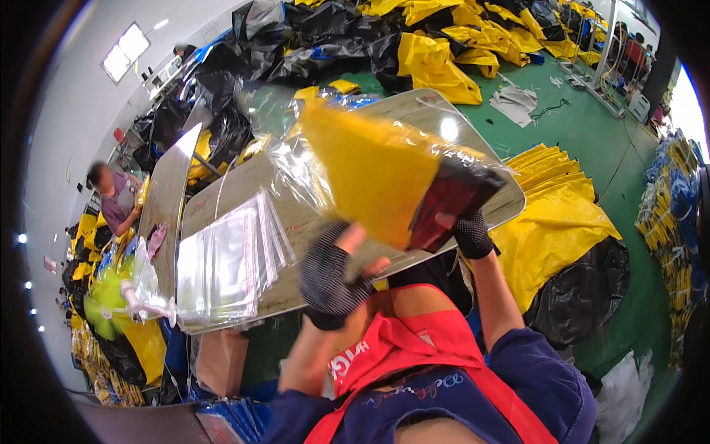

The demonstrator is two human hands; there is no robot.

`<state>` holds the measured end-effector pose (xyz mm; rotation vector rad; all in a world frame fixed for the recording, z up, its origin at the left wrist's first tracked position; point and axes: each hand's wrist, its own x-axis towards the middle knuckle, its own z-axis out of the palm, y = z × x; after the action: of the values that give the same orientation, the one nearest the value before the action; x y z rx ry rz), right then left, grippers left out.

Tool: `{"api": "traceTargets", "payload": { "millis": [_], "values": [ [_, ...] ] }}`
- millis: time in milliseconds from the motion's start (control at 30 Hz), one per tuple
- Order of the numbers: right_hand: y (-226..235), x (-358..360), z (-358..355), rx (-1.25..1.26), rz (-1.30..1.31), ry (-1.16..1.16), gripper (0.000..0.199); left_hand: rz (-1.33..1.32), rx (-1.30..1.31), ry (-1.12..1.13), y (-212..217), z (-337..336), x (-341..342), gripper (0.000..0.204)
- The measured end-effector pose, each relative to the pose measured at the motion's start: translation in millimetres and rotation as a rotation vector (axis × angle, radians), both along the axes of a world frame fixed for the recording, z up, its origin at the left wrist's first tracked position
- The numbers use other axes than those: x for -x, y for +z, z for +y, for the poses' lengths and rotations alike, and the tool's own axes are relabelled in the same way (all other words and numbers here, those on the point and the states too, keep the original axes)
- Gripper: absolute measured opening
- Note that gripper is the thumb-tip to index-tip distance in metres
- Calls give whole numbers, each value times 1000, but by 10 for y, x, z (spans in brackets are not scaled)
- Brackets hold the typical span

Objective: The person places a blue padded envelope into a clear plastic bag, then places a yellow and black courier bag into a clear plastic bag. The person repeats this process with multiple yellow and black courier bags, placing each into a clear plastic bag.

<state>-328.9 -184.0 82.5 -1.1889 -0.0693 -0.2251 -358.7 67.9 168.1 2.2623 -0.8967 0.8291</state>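
Observation:
A folded yellow-and-black plastic sheet (pixel 377 170) is tilted above the table, its far end blurred. My right hand (pixel 473 235), in a dark fingerless glove, grips its black end with the thumb on top. My left hand (pixel 329 274), gloved likewise and smeared by motion, is beside the sheet's near edge with thumb and fingers apart, apparently holding nothing. Clear plastic film (pixel 292 166) shows at the sheet's left end; whether it wraps around the sheet I cannot tell. Left of my left hand, a fanned stack of clear plastic bags (pixel 233 263) lies on the table.
The grey-brown table (pixel 248 177) has rounded corners. Yellow sheets with black ends (pixel 566 214) are piled at its right. A green fan (pixel 111 300) stands at the left, near a co-worker (pixel 117 196). Yellow and black heaps (pixel 436 63) cover the far floor.

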Motion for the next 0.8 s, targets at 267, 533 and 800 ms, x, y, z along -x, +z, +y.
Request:
{"api": "traceTargets", "payload": {
  "millis": [267, 533, 800],
  "values": [
    [-485, 197, 159, 393, -200, 211, 44, -45, -357, -354, 42, -364, -649, 50],
    [-324, 231, 44, -139, 71, -3, 52, -166, 454, 152, -360, -410, -348, 57],
    [-95, -171, 404, -704, 90, 4, 52, 1233, 944, -325, -1701, -210, 1, 55]
  ]
}}
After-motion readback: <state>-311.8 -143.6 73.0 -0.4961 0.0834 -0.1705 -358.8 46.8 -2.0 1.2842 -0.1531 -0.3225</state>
